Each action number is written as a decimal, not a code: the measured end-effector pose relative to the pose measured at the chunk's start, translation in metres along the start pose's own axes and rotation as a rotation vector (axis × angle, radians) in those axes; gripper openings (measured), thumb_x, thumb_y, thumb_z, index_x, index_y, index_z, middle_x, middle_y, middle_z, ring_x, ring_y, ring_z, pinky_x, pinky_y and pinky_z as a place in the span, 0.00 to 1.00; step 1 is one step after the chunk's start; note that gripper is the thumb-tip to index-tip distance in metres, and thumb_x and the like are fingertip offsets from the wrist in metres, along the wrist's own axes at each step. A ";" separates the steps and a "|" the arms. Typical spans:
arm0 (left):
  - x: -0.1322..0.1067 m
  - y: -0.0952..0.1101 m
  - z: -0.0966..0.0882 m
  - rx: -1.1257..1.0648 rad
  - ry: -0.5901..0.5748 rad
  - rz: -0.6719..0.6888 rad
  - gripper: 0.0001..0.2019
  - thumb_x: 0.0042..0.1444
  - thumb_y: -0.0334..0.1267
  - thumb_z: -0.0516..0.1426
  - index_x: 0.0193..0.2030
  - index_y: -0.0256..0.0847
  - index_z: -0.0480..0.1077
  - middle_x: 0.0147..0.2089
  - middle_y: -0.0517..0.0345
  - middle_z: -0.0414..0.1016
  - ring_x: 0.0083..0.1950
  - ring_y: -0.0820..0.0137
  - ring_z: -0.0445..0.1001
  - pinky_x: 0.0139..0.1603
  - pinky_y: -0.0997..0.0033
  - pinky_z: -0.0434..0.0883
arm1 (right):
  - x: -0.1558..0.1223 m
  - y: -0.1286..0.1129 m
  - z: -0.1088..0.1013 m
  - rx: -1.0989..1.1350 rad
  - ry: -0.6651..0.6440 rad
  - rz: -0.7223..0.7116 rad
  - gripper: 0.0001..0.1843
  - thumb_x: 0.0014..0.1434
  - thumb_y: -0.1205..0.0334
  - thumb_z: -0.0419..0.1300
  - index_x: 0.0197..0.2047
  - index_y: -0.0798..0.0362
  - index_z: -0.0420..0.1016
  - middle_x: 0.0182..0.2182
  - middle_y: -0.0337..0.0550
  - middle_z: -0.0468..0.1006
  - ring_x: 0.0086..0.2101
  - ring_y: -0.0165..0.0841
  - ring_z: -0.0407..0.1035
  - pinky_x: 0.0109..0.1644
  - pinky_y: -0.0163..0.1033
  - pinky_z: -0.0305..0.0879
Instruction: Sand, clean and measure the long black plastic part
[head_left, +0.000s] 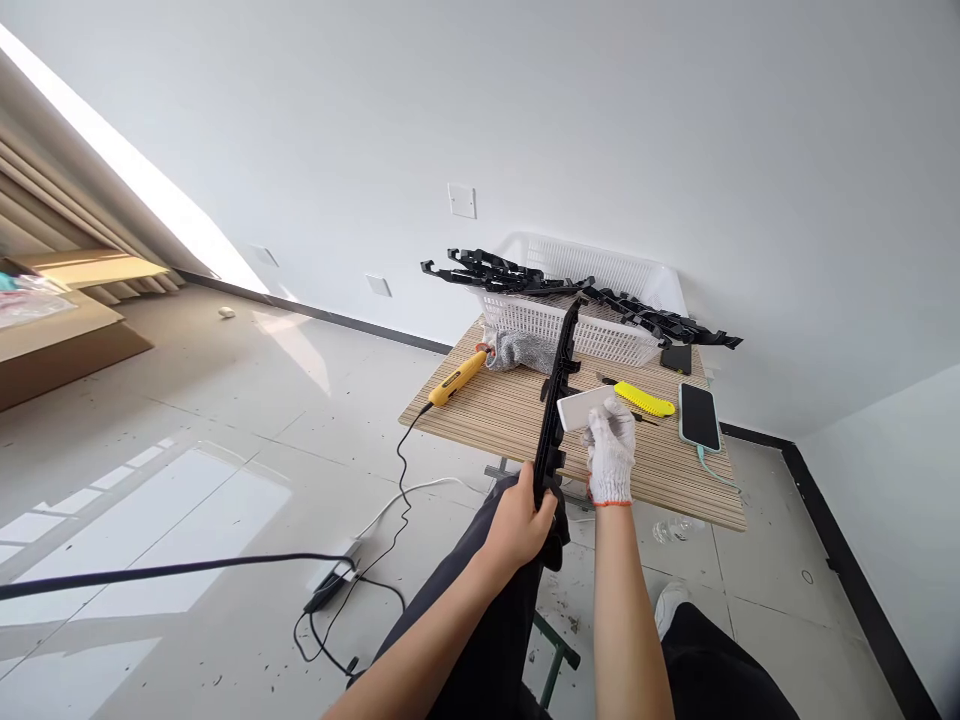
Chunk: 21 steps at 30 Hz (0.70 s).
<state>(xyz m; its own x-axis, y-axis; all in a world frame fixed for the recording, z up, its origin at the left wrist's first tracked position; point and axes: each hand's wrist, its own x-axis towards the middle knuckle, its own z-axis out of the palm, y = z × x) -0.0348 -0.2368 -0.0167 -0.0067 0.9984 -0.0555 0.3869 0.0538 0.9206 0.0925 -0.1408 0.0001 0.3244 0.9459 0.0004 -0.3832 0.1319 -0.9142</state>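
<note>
My bare left hand [521, 517] is wrapped round the lower part of a long black plastic strip [555, 400] with clips along its side. The strip stands tilted up in front of the table, its top end near the basket. In my right hand [611, 450], which wears a white knitted glove with an orange cuff, is a flat white rectangular block [582, 408]. The block's left edge is right beside the strip; whether they touch I cannot tell. A yellow-handled knife [643, 399] lies on the table just beyond my right hand.
A white plastic basket [615, 345] holds several black plastic strips [510, 278] that stick out over its sides. On the wooden table [480, 412] are a yellow corded tool [459, 379], a grey glove [525, 350] and a phone [698, 414] on a cable. Cords and a power strip [330, 585] lie on the floor.
</note>
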 end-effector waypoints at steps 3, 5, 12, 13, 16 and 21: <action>0.004 0.001 0.001 -0.016 0.001 -0.008 0.05 0.59 0.36 0.53 0.41 0.45 0.59 0.24 0.64 0.70 0.26 0.64 0.74 0.30 0.70 0.62 | 0.002 0.001 0.000 -0.037 -0.084 0.031 0.24 0.47 0.53 0.72 0.45 0.48 0.70 0.31 0.34 0.73 0.23 0.24 0.62 0.23 0.31 0.61; 0.006 0.003 0.002 -0.019 0.004 -0.014 0.06 0.58 0.36 0.54 0.41 0.45 0.59 0.24 0.63 0.70 0.26 0.65 0.74 0.30 0.71 0.62 | 0.003 0.004 0.001 -0.031 -0.097 0.017 0.24 0.47 0.53 0.72 0.44 0.49 0.71 0.31 0.34 0.73 0.23 0.24 0.62 0.23 0.32 0.61; 0.007 0.006 0.006 -0.048 0.012 -0.002 0.06 0.58 0.36 0.54 0.41 0.44 0.60 0.24 0.63 0.71 0.25 0.65 0.74 0.28 0.71 0.62 | 0.002 0.007 0.000 -0.028 -0.075 -0.009 0.22 0.49 0.54 0.72 0.44 0.49 0.71 0.32 0.35 0.73 0.26 0.25 0.64 0.26 0.31 0.62; 0.006 0.006 0.006 -0.043 0.007 -0.006 0.06 0.58 0.36 0.54 0.41 0.44 0.60 0.24 0.63 0.71 0.25 0.65 0.74 0.28 0.71 0.62 | 0.001 0.006 0.000 -0.029 -0.069 -0.008 0.22 0.49 0.54 0.72 0.44 0.49 0.71 0.32 0.34 0.73 0.26 0.25 0.64 0.26 0.31 0.62; 0.005 0.006 0.007 -0.010 -0.012 -0.015 0.06 0.58 0.36 0.54 0.41 0.45 0.60 0.24 0.63 0.70 0.26 0.64 0.74 0.29 0.71 0.63 | 0.001 0.006 0.000 0.048 0.059 -0.057 0.23 0.50 0.53 0.71 0.46 0.47 0.70 0.33 0.34 0.72 0.24 0.23 0.61 0.25 0.31 0.60; 0.002 0.005 0.007 -0.017 -0.007 -0.009 0.06 0.58 0.36 0.54 0.42 0.45 0.60 0.26 0.62 0.71 0.27 0.64 0.74 0.30 0.70 0.63 | 0.001 0.004 -0.001 0.028 -0.031 -0.007 0.22 0.49 0.53 0.72 0.45 0.48 0.71 0.31 0.34 0.72 0.24 0.23 0.61 0.25 0.31 0.59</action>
<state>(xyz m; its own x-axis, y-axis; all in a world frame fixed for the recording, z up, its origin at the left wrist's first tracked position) -0.0266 -0.2343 -0.0152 -0.0035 0.9978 -0.0661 0.3712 0.0626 0.9264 0.0927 -0.1395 -0.0037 0.3003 0.9536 0.0200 -0.4054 0.1466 -0.9023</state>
